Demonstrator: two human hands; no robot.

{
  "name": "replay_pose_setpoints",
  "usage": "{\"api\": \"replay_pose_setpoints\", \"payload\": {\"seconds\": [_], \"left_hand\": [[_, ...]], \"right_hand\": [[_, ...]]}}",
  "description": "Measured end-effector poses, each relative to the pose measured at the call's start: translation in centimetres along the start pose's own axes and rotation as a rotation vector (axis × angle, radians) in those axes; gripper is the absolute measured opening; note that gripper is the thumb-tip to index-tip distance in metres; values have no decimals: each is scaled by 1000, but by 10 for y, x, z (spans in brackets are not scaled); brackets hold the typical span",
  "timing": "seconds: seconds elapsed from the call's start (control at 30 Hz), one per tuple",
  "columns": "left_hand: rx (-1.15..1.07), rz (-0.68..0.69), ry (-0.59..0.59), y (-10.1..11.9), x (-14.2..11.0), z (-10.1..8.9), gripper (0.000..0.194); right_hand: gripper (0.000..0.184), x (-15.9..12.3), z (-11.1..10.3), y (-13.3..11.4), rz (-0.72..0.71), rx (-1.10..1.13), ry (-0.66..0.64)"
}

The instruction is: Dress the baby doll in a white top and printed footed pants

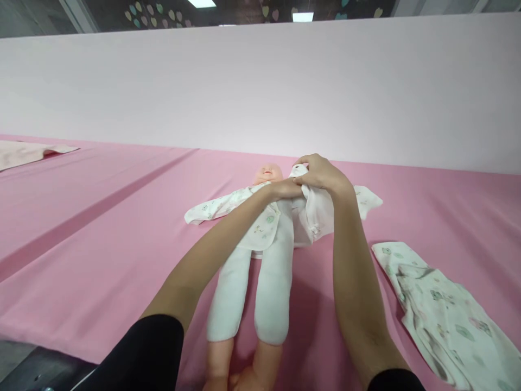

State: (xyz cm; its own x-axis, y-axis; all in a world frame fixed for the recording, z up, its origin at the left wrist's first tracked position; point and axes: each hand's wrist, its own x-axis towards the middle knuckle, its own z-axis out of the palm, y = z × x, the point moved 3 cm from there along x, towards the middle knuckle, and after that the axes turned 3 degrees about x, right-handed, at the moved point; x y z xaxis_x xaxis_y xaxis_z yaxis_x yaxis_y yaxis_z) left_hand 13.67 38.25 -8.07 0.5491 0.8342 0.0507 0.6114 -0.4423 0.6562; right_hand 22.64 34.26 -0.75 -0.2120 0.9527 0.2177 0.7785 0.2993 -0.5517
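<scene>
Well, the doll (268, 175) lies on the pink bench (122, 239), its shirt (262, 231) pinched in the right hand's (322, 171) fingers. I can't tell about the left hand's (286, 189). Tugging too hard could drag the doll crooked.

The doll (273, 288) lies on the cloth (134, 239), left of the folded garment (451, 320), before the panel (260, 92).

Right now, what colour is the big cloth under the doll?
The cloth is pink, seen best in the head view.
</scene>
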Motion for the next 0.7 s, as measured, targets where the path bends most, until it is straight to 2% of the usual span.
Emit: {"api": "replay_pose_setpoints", "payload": {"seconds": [0.13, 0.2, 0.27, 0.33, 0.4, 0.43, 0.5, 0.6, 0.67, 0.7], "left_hand": [[-579, -54, 77, -16, -9, -23, 16], [-719, -74, 112, -23, -12, -30, 21], [-619, -124, 107, -28, -15, -36, 27], [-408, -205, 89, -32, -18, -40, 27], [-257, -255, 104, -31, -21, -45, 40], [-187, -236, 130, -28, -22, -48, 50], [35, -145, 224, -21, -24, -53, 56], [425, -84, 377, -14, -34, -59, 44], [472, -72, 409, -16, -45, -59, 42], [434, -48, 409, -18, -52, -58, 40]], "right_hand": [[49, -18, -8, -14, -6, -8, -172], [49, -24, -3, -22, -21, 29, -270], [44, -29, 10, -29, -42, 102, -383], [39, -34, 25, -34, -60, 158, -533], [36, -37, 34, -34, -75, 192, -634], [33, -37, 35, -32, -79, 213, -651], [27, -37, 29, -24, -77, 274, -620], [22, -32, 12, -1, -9, 239, -408], [29, -30, 4, 16, 45, 52, -236], [34, -29, 4, 24, 54, -58, -190]]}}
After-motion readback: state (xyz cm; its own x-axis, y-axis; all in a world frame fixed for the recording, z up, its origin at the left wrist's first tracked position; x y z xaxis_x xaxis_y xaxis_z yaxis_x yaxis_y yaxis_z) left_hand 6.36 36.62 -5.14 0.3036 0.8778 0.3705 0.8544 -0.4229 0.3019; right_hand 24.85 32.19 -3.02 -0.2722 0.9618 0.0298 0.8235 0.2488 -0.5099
